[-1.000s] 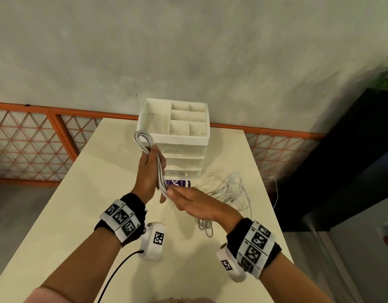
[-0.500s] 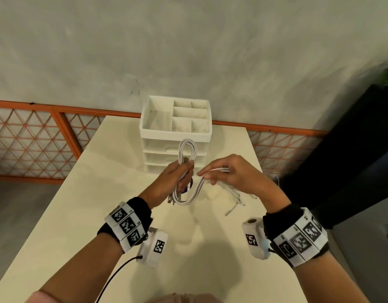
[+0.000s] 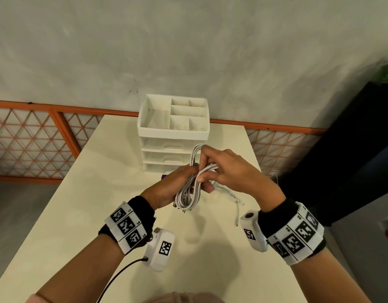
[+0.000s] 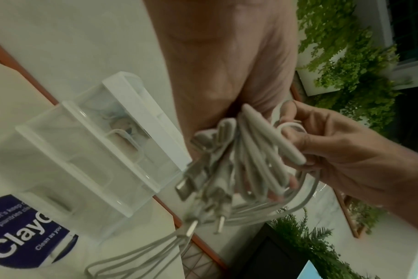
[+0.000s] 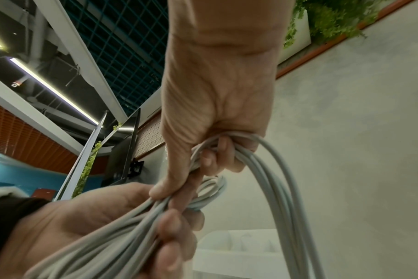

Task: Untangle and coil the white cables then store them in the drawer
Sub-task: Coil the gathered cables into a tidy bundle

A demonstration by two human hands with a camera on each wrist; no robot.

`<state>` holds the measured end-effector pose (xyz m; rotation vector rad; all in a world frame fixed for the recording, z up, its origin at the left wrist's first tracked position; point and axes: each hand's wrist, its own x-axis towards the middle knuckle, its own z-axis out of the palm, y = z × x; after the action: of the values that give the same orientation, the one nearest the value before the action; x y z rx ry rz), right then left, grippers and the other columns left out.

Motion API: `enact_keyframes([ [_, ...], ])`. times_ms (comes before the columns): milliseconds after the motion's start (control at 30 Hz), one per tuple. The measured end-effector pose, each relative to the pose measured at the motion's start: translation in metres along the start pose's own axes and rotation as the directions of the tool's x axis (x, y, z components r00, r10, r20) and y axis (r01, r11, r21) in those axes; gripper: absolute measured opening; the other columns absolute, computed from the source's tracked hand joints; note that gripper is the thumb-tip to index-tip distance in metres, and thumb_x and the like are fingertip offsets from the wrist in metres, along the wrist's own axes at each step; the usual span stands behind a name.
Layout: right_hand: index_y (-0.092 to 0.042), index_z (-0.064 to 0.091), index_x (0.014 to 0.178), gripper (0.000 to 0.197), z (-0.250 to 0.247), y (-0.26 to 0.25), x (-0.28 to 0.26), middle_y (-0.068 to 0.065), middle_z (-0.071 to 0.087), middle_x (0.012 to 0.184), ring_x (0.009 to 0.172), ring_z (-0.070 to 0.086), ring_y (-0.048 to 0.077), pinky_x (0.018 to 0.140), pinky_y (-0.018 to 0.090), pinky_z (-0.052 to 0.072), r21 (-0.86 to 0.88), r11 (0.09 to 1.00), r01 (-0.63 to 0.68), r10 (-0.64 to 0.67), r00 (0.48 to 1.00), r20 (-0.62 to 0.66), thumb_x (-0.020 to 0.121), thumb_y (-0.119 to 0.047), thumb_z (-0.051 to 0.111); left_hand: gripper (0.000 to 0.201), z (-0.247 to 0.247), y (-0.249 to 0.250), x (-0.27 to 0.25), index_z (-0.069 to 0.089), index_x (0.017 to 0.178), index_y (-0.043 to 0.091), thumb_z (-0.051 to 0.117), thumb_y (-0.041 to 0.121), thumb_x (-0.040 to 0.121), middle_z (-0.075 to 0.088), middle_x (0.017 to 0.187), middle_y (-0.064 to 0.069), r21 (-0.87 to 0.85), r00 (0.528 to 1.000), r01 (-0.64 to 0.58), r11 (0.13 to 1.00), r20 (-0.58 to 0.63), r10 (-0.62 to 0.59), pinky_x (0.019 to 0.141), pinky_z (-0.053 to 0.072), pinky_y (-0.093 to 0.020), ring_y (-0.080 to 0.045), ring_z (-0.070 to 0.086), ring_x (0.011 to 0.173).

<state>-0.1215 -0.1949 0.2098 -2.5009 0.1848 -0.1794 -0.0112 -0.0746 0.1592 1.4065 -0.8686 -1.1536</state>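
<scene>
Partway, it seems — a bundle of white cables is gripped above the table in the left hand, while a strand is pinched and wrapped across it by the right hand. Loose cable ends are left lying to the right. Behind, the drawer unit is seen shut — storing is judged not yet begun.

table | on it: drawer unit, loose cables, purple label
</scene>
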Motion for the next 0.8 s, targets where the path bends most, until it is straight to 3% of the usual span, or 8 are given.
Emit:
enact_keyframes([
  [133, -0.024, 0.036, 0.088, 0.038, 0.002, 0.001, 0.002, -0.003, 0.062, 0.071, 0.062, 0.051, 0.013, 0.062, 0.036, 0.043, -0.106, 0.994, -0.009, 0.002, 0.998, -0.069, 0.078, -0.034, 0.072, 0.041, 0.007, 0.000, 0.000, 0.056, 0.069, 0.010, 0.038, 0.030, 0.099, 0.055, 0.052, -0.010, -0.148, 0.999, 0.013, 0.989, -0.044, -0.020, 0.074, 0.058, -0.043, -0.022, 0.057, 0.047],
  [233, -0.024, 0.034, 0.087, 0.046, 0.003, 0.002, 0.003, -0.003, 0.060, 0.067, 0.060, 0.053, 0.017, 0.060, 0.035, 0.044, -0.143, 0.990, 0.001, -0.015, 0.995, -0.099, 0.074, -0.042, 0.074, 0.041, 0.011, -0.003, 0.000, 0.043, 0.063, 0.011, 0.039, 0.030, 0.099, 0.035, 0.044, -0.001, -0.170, 0.996, -0.012, 0.985, -0.091, -0.003, 0.052, 0.052, -0.032, -0.014, 0.035, 0.037],
  [300, -0.023, 0.039, 0.084, 0.049, -0.002, 0.007, 0.002, -0.003, 0.059, 0.061, 0.053, 0.049, 0.014, 0.056, 0.032, 0.041, -0.141, 0.987, -0.075, 0.062, 0.993, -0.096, 0.068, -0.051, 0.075, 0.036, 0.008, -0.004, -0.002, 0.039, 0.066, 0.014, 0.041, 0.031, 0.099, 0.028, 0.044, 0.004, -0.176, 0.995, -0.011, 0.984, -0.095, -0.006, 0.044, 0.041, -0.025, -0.011, 0.027, 0.036],
  [367, -0.016, 0.052, 0.076, 0.043, -0.010, 0.021, -0.002, 0.002, 0.059, 0.055, 0.046, 0.049, 0.012, 0.052, 0.027, 0.040, -0.013, 0.986, -0.168, 0.168, 0.986, 0.000, 0.069, -0.051, 0.074, 0.032, -0.001, -0.003, -0.004, 0.037, 0.070, 0.017, 0.042, 0.030, 0.099, 0.026, 0.045, 0.006, -0.191, 0.996, -0.025, 0.981, -0.086, 0.008, 0.040, 0.035, -0.021, -0.009, 0.024, 0.036],
  [500, 0.000, 0.058, 0.071, 0.049, -0.021, 0.034, -0.010, -0.006, 0.045, 0.053, 0.049, 0.040, 0.007, 0.053, 0.021, 0.036, 0.236, 0.956, -0.176, 0.151, 0.981, 0.120, 0.078, -0.049, 0.062, 0.032, -0.011, -0.004, -0.004, 0.037, 0.074, 0.014, 0.042, 0.034, 0.098, 0.024, 0.049, 0.004, -0.076, 0.997, -0.021, 0.997, -0.080, 0.015, 0.040, 0.028, -0.020, -0.009, 0.023, 0.039],
  [633, -0.010, 0.062, 0.069, 0.044, -0.021, 0.012, -0.004, -0.010, 0.044, 0.049, 0.047, 0.036, 0.005, 0.052, 0.016, 0.032, 0.148, 0.987, -0.068, 0.058, 0.996, 0.075, 0.089, -0.047, 0.047, 0.055, -0.001, -0.009, -0.003, 0.043, 0.081, 0.011, 0.029, 0.064, 0.086, 0.025, 0.051, 0.004, 0.063, 0.999, 0.044, 0.997, -0.036, -0.041, 0.043, 0.026, -0.022, -0.010, 0.021, 0.042],
  [733, -0.015, 0.059, 0.072, 0.028, -0.022, 0.007, 0.008, -0.010, 0.056, 0.055, 0.050, 0.048, 0.001, 0.058, 0.014, 0.036, 0.155, 0.987, -0.037, 0.040, 0.999, -0.018, 0.091, -0.035, 0.056, 0.077, 0.008, -0.009, -0.006, 0.053, 0.082, 0.010, 0.006, 0.071, 0.084, 0.024, 0.050, 0.002, 0.051, 0.997, 0.073, 0.996, 0.006, -0.073, 0.045, 0.026, -0.023, -0.012, 0.020, 0.043],
  [800, -0.016, 0.051, 0.083, 0.022, -0.021, 0.010, 0.014, 0.003, 0.056, 0.060, 0.054, 0.050, 0.009, 0.059, 0.022, 0.038, 0.298, 0.953, -0.056, 0.079, 0.995, -0.065, 0.085, -0.032, 0.067, 0.084, 0.013, -0.009, -0.008, 0.058, 0.083, 0.008, 0.004, 0.071, 0.084, 0.023, 0.051, 0.000, 0.044, 0.996, 0.051, 0.998, 0.065, -0.054, 0.046, 0.025, -0.026, -0.013, 0.018, 0.044],
])
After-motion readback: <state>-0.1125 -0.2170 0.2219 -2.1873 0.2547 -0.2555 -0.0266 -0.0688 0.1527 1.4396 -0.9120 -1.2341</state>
